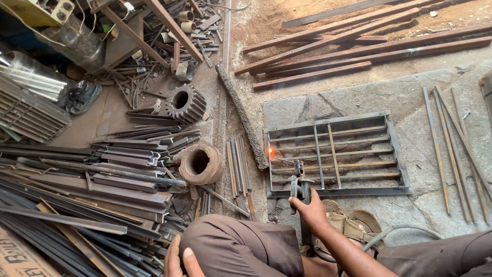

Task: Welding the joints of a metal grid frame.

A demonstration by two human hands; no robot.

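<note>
- On floor slab: metal grille [335,154], glowing weld spot [269,151] at its left edge.
- R hand [309,211] clamped on electrode holder [300,187]; slip could smear weld.
- L hand [177,261] resting open on knee; sandalled feet [353,221] nr sparks, burn risk.

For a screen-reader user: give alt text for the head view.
A person's right hand holds a welding electrode holder to a rectangular metal grille on the stone floor, a weld spot glowing orange. The left hand rests on their knee beside piled scrap steel.

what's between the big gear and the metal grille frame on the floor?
In the head view, between the gear and the grille frame lies a long rough rusty bar, running diagonally on the floor; its lower end reaches the frame's left edge near the glowing spot.
</note>
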